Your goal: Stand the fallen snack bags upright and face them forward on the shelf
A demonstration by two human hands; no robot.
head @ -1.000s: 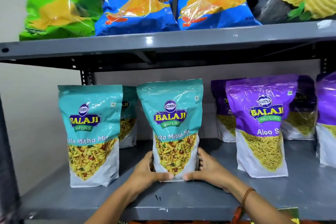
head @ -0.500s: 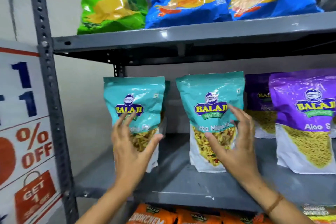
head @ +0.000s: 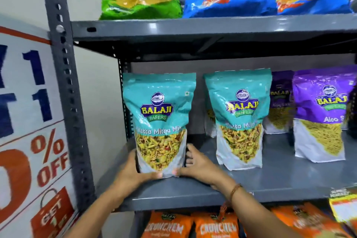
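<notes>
Both hands clasp the base of the leftmost teal bag (head: 159, 121), which stands upright near the front left of the grey shelf (head: 270, 179). The left hand (head: 133, 170) wraps its lower left corner, thumb across the front bottom edge; the right hand (head: 201, 166) grips the lower right corner, its fingers (head: 190, 155) curled behind the bag, probably touching its back. The bag faces forward, logo and a clear window of yellow mix showing. A second teal bag (head: 238, 120) stands upright just beside it, apart from both hands.
</notes>
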